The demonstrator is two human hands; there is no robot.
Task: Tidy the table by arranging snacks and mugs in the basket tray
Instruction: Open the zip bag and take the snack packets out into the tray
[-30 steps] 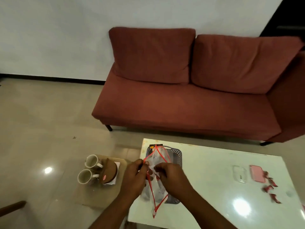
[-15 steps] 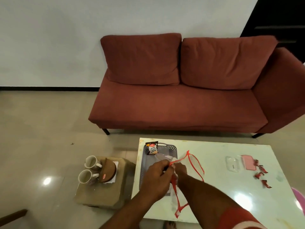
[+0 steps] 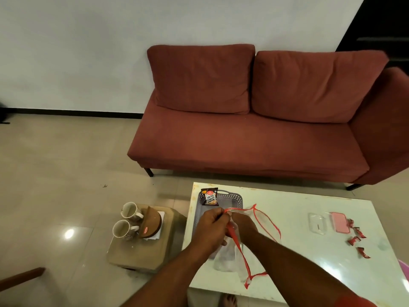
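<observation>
Table (image 3: 298, 251) carries the basket tray (image 3: 232, 197) at its left end. Clear red-trimmed bag (image 3: 254, 220) lies beside the tray, long axis running toward the person. Left hand (image 3: 212, 229) and right hand (image 3: 242, 224) both pinch its far rim over the tray, probably to open it. Peanut packet (image 3: 209, 197) is already in the tray's far corner.
</observation>
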